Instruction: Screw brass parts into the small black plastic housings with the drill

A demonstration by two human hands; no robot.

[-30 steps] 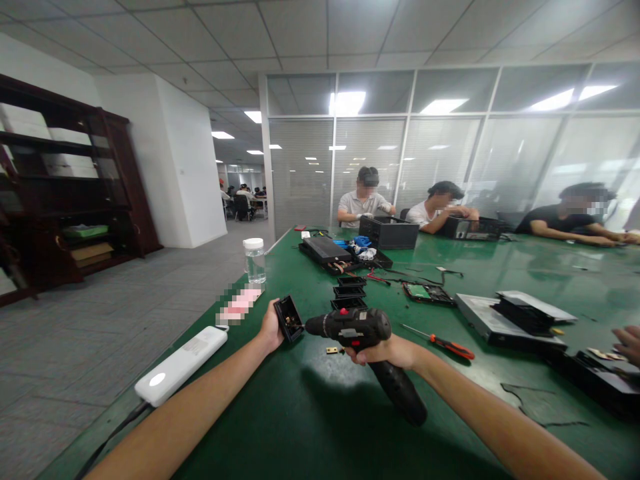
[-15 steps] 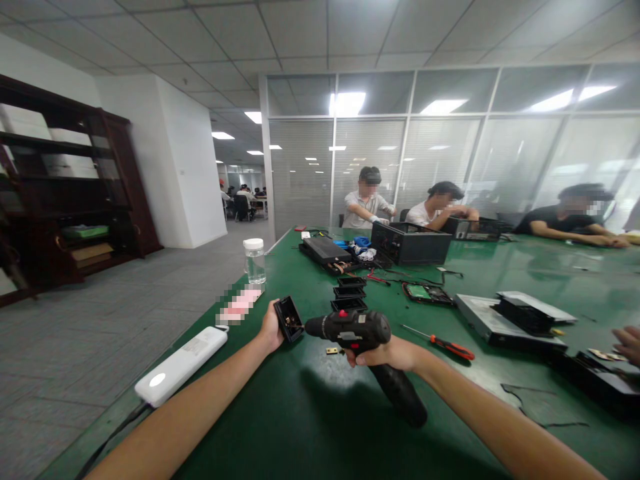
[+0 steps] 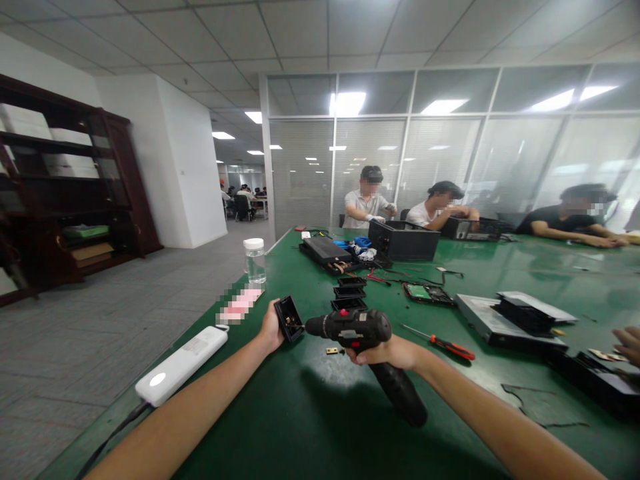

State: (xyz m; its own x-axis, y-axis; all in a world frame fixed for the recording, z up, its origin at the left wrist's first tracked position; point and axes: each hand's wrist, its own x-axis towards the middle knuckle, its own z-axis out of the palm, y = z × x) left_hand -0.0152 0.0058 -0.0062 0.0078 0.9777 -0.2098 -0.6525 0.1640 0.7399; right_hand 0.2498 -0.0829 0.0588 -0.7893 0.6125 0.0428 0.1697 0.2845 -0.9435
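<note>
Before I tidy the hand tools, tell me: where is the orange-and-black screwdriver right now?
Right of centre in the head view, the screwdriver lies on the green table between the power drill and the silver unit.

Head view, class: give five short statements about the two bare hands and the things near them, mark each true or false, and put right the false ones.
1. The right hand grips a power drill. True.
2. The left hand rests flat on the green table. False: it is raised, holding a small black housing.
3. The drill's front end points towards the black housing. True.
4. The screwdriver is in the left hand. False: it lies on the green table, apart from both hands.
5. The clear jar with the white lid stands upright. True.
</note>
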